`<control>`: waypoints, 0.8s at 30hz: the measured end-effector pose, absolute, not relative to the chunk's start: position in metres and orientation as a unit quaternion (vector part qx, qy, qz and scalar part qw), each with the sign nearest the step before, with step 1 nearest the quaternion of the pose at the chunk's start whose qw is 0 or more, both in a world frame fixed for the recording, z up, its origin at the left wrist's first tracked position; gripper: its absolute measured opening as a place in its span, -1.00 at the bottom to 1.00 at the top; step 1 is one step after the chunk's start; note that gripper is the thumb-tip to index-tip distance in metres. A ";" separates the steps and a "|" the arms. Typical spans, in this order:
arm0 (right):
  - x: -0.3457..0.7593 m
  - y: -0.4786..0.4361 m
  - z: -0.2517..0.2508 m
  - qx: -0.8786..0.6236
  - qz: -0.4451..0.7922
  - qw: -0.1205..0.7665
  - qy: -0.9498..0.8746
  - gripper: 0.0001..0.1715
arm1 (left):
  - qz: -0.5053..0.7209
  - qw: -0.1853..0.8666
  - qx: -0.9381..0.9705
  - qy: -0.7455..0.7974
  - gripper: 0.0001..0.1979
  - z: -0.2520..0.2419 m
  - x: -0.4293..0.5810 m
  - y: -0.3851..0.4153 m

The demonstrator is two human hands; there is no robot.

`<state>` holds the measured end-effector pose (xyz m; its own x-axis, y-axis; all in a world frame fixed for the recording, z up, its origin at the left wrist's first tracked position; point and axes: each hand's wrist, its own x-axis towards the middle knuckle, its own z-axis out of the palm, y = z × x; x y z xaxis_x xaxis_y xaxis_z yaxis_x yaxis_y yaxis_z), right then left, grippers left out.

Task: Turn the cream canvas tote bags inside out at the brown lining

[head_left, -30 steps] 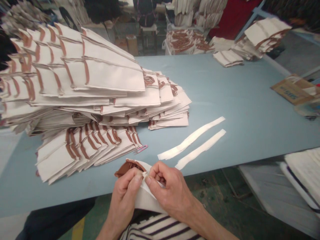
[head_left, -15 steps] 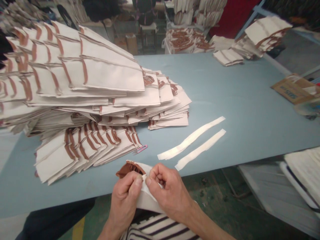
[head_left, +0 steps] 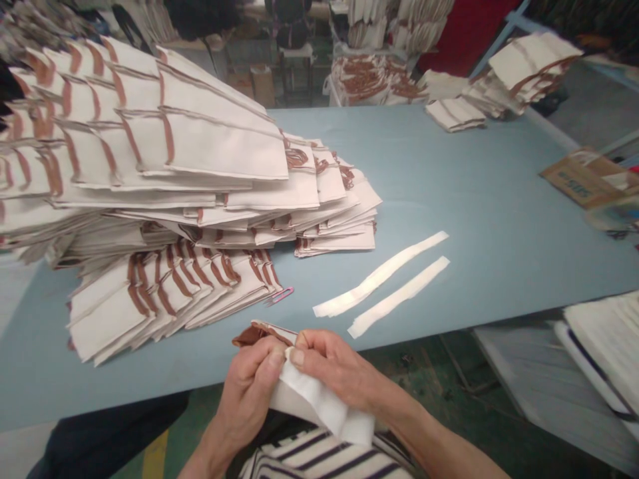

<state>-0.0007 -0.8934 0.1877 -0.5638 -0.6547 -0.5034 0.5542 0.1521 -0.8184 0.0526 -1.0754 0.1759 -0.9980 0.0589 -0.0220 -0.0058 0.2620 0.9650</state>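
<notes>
Loads of room over the table (head_left: 494, 193) right of the strips (head_left: 399, 295), but stacks (head_left: 219, 148) block the left hand (head_left: 252, 376)'s way forward; box (head_left: 579, 178) sits far right.

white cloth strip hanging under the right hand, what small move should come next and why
Perhaps draw the thin white cloth strip straight along the folded cream-and-brown cloth piece: the left hand and right hand pinch close together at its top end, while its lower part hangs loose and wavy.
</notes>
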 end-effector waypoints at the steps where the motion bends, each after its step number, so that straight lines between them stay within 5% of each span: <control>1: -0.004 -0.893 0.187 -0.054 -0.654 0.460 0.598 -0.41 | 0.609 0.033 0.020 0.792 -0.50 0.177 0.050 -1.075; 10: -0.020 -0.892 0.182 -0.161 -0.603 0.318 0.713 -0.47 | 0.623 0.100 0.035 0.775 -0.37 0.186 0.032 -1.074; 17: -0.028 -0.896 0.187 -0.210 -0.543 0.158 0.797 -0.48 | 0.588 0.138 0.021 0.797 -0.74 0.209 0.018 -1.071; 24: -0.047 -0.902 0.193 -0.198 -0.536 0.014 0.821 -0.51 | 0.546 0.160 0.077 0.819 -0.65 0.237 0.004 -1.085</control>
<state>-0.0472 -0.9018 0.1927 -0.9215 -0.3396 0.1884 -0.3090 0.3471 -0.8855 0.0037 -1.0850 0.2373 -0.9371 0.3004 -0.1778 -0.0489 0.3914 0.9189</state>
